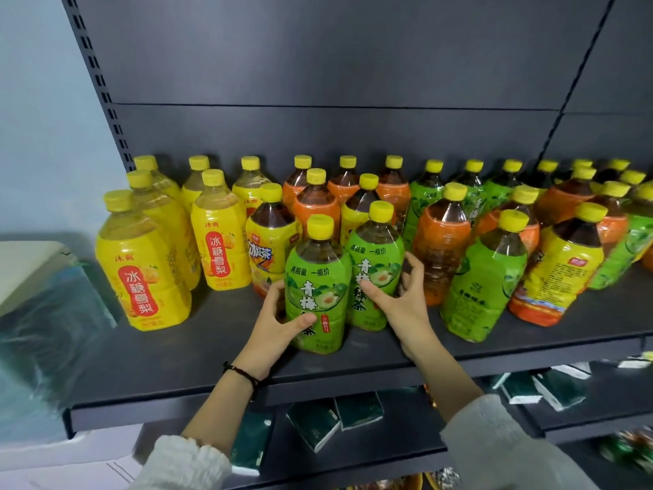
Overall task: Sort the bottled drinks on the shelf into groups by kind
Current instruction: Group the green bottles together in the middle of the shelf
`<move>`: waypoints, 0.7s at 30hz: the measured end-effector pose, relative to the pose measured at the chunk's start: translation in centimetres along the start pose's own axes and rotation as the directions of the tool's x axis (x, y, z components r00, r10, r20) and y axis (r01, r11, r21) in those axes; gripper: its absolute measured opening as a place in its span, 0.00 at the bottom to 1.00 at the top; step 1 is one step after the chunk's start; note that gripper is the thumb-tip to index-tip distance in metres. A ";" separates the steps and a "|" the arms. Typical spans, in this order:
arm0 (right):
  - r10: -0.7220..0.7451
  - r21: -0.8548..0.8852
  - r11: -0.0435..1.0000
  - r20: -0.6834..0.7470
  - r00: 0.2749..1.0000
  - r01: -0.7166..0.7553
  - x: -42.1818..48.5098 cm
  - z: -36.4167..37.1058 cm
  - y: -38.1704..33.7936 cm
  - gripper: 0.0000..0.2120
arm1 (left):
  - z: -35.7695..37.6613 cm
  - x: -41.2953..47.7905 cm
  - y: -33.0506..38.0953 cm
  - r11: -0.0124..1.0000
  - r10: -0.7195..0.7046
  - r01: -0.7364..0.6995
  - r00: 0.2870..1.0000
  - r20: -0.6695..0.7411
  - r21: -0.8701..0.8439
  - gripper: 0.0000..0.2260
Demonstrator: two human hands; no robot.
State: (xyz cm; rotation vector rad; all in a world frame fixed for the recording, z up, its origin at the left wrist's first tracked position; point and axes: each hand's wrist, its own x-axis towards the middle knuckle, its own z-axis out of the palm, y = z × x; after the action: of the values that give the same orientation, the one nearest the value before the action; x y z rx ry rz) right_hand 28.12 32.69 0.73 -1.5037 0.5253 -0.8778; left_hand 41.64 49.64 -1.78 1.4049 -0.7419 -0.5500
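Bottles with yellow caps stand on a dark grey shelf [212, 366]. Yellow pear-drink bottles [141, 270] are grouped at the left. Orange-labelled tea bottles [441, 249] and a yellow iced-tea bottle [266, 249] stand in the middle and right, mixed with green-labelled ones [484, 284]. Two green plum-tea bottles stand side by side at the front centre. My left hand [274, 327] grips the nearer one [318, 291] low on its left side. My right hand [399, 298] wraps around the other [376, 274], thumb on the label, fingers behind it.
The shelf's back panel [335, 65] rises behind the bottles, with a slotted upright [102, 90] at the left. Dark green packets [335, 419] lie on the lower shelf. A plastic-covered white object [31, 277] sits to the left of the shelf.
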 end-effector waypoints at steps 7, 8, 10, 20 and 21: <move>-0.003 -0.037 0.999 -0.008 1.000 0.002 -1.7 -4.4 -0.6 0.38 | 3.0 -0.7 0.8 0.997 0.043 -0.046 0.997 0.060 0.054 0.42; 0.004 -0.052 0.999 0.005 1.000 -0.004 -1.7 -5.0 -0.7 0.38 | 3.6 -0.7 0.9 0.997 0.044 -0.047 0.997 0.055 0.054 0.42; 0.012 -0.093 0.996 0.040 0.999 -0.008 -1.6 -5.9 -0.8 0.40 | 4.6 -0.8 1.0 0.997 0.054 -0.055 0.998 0.017 0.063 0.45; -0.109 -0.330 0.932 0.128 0.986 0.146 -3.6 -10.9 -0.7 0.33 | 11.4 -0.8 0.6 0.984 0.137 -0.078 0.904 -0.405 0.159 0.38; -0.190 -0.337 0.920 0.059 0.980 0.199 -4.1 -11.9 -0.6 0.25 | 11.7 -0.9 0.6 0.984 0.142 -0.080 0.897 -0.420 0.160 0.37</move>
State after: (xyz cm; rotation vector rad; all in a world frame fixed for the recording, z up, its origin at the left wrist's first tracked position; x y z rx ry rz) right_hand 16.27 28.39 -0.13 -1.9084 0.5355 -0.9533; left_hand 32.27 42.52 -1.26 1.5336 -0.5032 -0.0866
